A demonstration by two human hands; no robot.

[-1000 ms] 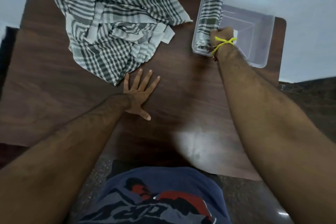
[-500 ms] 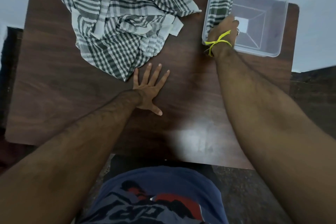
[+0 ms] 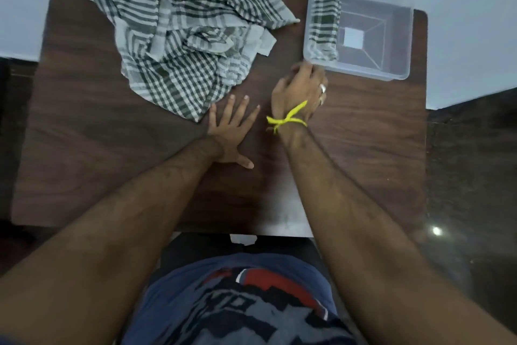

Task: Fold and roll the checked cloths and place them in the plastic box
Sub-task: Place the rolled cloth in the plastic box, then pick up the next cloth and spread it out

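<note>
A rolled checked cloth (image 3: 324, 22) lies along the left wall inside the clear plastic box (image 3: 391, 73) at the table's far right. A crumpled pile of checked cloths (image 3: 179, 36) covers the far left of the table. My left hand (image 3: 232, 129) rests flat on the wood, fingers spread, its fingertips beside the pile's near corner. My right hand (image 3: 300, 92), with a yellow thread at the wrist and rings, hovers just in front of the box's near left corner, fingers loosely curled and holding nothing.
The dark wooden table (image 3: 363, 148) ends at a pale wall behind the box and pile. Dark floor lies to both sides of the table. My blue printed shirt (image 3: 237, 302) fills the bottom of the view.
My right hand has let go of the rolled cloth inside the box and drawn back toward me, out of the box. The left hand stays flat on the table.
</note>
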